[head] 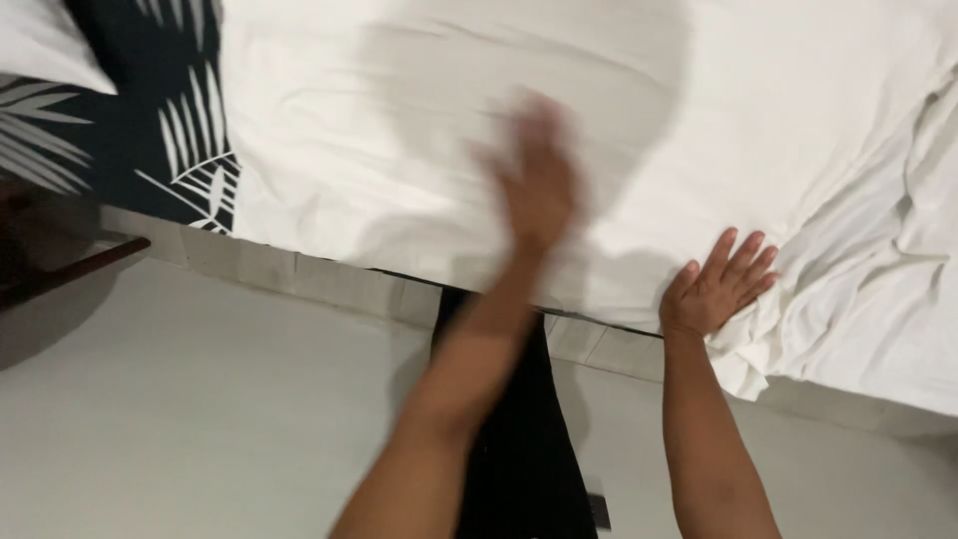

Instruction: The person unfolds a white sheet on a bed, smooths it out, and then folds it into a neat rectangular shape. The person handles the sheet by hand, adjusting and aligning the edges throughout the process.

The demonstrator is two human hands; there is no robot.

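Observation:
A white bedsheet (pixel 399 120) covers the bed across the upper part of the head view. My left hand (pixel 539 185) is blurred with motion and lies flat over the sheet near the bed's edge, fingers spread. My right hand (pixel 720 284) rests open on the sheet's edge, palm down, fingers apart, beside a bunched, wrinkled fold of the sheet (pixel 858 289). Neither hand grips anything.
A dark cover with a white leaf pattern (pixel 170 130) shows at the upper left, with a white pillow corner (pixel 45 45) above it. A dark wooden piece of furniture (pixel 60 265) stands at the left. Pale floor (pixel 200 419) lies below the bed, my dark clothing between my arms.

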